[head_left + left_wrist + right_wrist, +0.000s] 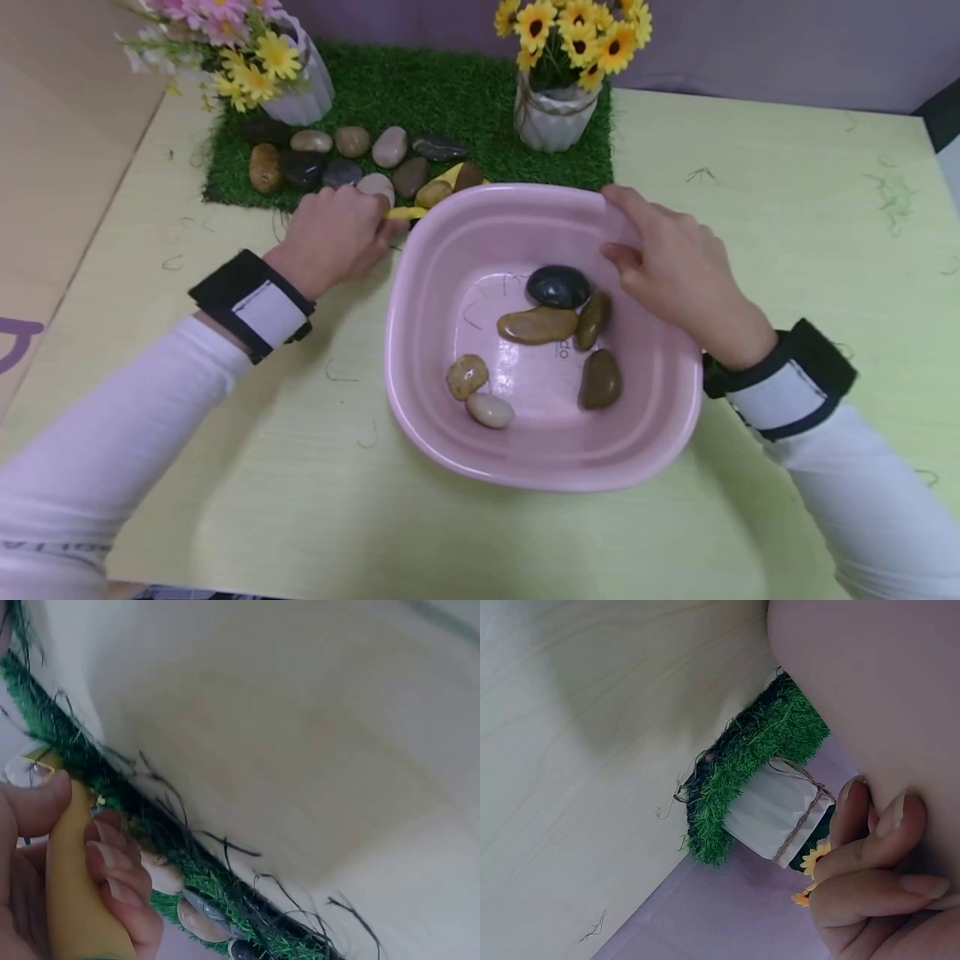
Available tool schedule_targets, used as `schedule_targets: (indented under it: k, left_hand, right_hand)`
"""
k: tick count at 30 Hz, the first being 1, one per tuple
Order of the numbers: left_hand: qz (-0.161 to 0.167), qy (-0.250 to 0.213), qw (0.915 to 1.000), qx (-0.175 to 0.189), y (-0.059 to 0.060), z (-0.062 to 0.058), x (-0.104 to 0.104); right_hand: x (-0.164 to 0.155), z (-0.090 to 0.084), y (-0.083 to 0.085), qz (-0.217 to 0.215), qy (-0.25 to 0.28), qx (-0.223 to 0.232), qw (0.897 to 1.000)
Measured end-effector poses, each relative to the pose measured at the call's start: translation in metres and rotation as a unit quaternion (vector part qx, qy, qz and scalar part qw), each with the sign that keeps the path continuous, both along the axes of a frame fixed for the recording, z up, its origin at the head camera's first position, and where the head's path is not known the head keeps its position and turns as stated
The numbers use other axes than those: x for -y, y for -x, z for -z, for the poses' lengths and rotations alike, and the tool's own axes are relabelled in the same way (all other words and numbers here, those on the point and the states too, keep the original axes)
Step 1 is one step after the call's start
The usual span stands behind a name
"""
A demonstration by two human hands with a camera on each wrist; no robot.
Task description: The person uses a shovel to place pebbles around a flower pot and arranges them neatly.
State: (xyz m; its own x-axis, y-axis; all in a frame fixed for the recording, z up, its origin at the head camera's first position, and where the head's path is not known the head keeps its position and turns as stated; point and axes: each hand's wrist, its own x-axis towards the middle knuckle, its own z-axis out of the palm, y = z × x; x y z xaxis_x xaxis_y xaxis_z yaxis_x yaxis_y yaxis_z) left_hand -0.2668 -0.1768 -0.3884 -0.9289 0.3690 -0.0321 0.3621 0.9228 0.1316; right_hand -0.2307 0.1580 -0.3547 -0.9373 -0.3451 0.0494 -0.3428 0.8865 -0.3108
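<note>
My left hand [337, 233] grips the thick handle of a yellow tool [82, 892] at the mat's front edge. The tool's far part is mostly hidden behind the basin and stones, so I cannot tell its kind. My right hand [675, 267] holds the far right rim of a pink plastic basin [450, 458], thumb inside and fingers outside. Wet-looking stones lie on the basin's floor: a black stone [558, 287], a long brown stone [537, 325], a pale stone [490, 410] and several others. A brown stone [469, 176] and a tan stone [433, 194] lie by the yellow tool.
A green turf mat [435, 87] lies at the back of the pale table [300, 500], with rows of stones [352, 142] on it. Two white flower pots, a left pot [303, 92] and a right pot [555, 117], stand there. Loose turf strands [892, 192] dot the table.
</note>
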Motion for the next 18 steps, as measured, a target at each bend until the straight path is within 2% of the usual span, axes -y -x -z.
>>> schedule_targets:
  k: [8,15,18]
  left_hand:
    - [-0.014,-0.012,0.9958,0.090,0.006,-0.010,0.000]
    - [-0.028,-0.039,0.9908,0.127,0.011,-0.013,0.001]
    - [-0.035,-0.067,0.9862,0.147,0.012,-0.013,0.002]
  right_hand:
    - [0.000,0.000,0.000,0.001,-0.001,0.002,1.000]
    - [0.000,0.001,0.000,0.003,-0.002,0.000,1.000]
    - [0.000,0.001,0.000,0.002,-0.002,0.000,1.000]
